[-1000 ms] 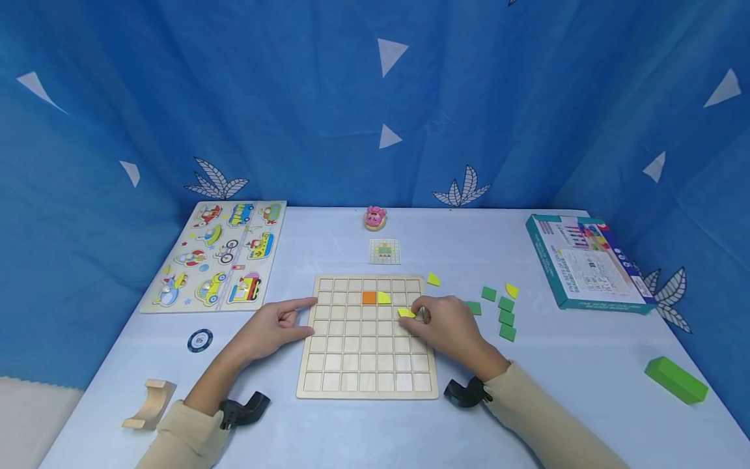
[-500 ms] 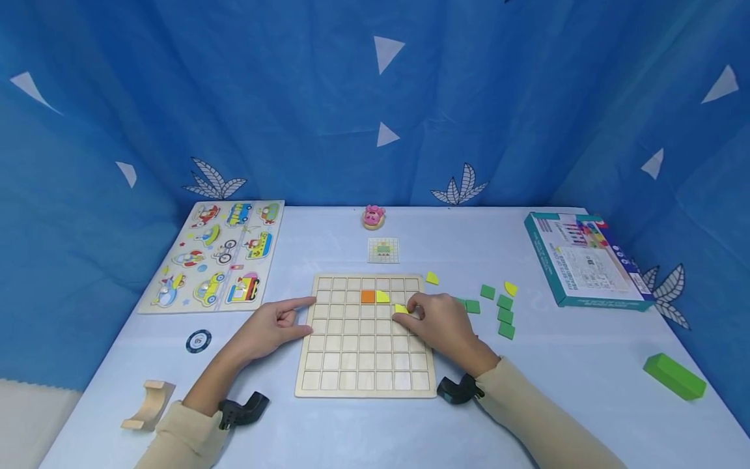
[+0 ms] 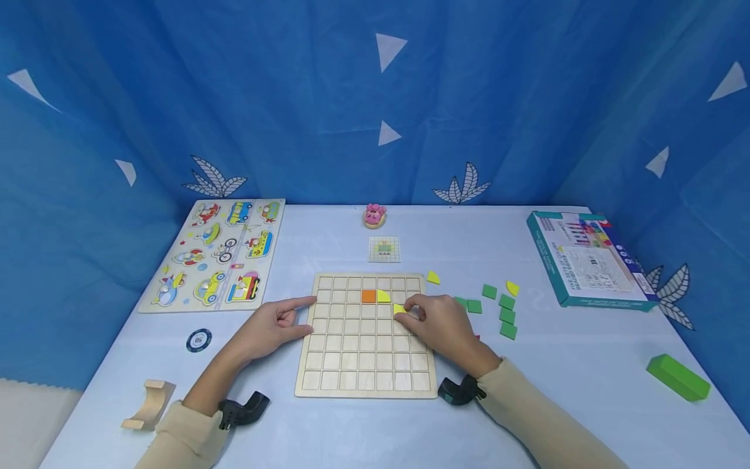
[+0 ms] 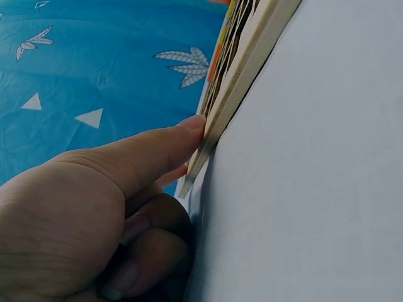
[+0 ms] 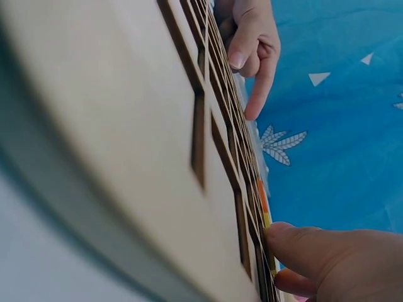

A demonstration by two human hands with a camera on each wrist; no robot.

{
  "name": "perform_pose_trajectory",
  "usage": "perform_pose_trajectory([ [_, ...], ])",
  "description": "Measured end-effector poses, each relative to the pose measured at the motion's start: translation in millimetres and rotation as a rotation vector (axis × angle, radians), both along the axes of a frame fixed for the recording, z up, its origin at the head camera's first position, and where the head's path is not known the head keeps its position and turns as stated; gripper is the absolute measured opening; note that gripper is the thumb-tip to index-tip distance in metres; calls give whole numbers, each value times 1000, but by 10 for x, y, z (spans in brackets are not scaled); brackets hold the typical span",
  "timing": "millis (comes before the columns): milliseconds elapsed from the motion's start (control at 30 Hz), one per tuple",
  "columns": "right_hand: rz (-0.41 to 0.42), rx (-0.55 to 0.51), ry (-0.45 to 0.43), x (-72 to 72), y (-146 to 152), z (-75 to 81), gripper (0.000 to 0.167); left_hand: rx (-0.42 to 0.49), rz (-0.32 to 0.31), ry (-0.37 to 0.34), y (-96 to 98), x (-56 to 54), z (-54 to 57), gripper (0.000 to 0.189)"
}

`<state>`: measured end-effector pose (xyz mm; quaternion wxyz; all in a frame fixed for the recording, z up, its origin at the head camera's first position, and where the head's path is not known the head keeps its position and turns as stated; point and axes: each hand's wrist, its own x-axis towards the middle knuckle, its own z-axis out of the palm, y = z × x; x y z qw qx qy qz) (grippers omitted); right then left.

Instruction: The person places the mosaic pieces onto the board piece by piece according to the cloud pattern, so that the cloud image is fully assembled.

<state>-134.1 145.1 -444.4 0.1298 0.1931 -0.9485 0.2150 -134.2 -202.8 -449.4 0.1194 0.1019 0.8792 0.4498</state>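
A wooden grid board lies at the middle of the table. My left hand rests at its left edge, with thumb and index finger stretched out to the rim and the other fingers curled in; in the left wrist view the thumb touches the board's side. My right hand pinches a yellow quarter-circle tile over a cell in the upper right part of the grid. Up and to the left of it, an orange square tile and another yellow quarter-circle tile sit side by side in cells.
Several green square tiles and two yellow quarter-circle tiles lie right of the board. Behind it are a pattern card and a pink figure. A vehicle puzzle stands left, a box and green block right.
My right hand has moved slightly left with the yellow quarter-circle tile and lowered it toward a grid cell. My left hand has stayed at the board's edge.
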Motion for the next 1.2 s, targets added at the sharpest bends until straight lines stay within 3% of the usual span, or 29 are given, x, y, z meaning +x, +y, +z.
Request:
perform_pose_trajectory([
  [467, 50, -50, -54, 4, 17, 2, 21, -1, 5, -3, -3, 15, 19, 56],
  [633, 15, -122, -92, -11, 120, 110, 25, -3, 8, -4, 12, 14, 15, 56],
  [933, -59, -206, -33, -129, 541, 382, 20, -5, 1, -1, 16, -3, 23, 55],
  [1200, -16, -76, -357, -184, 824, 471, 26, -7, 9, -11, 11, 8, 11, 56],
])
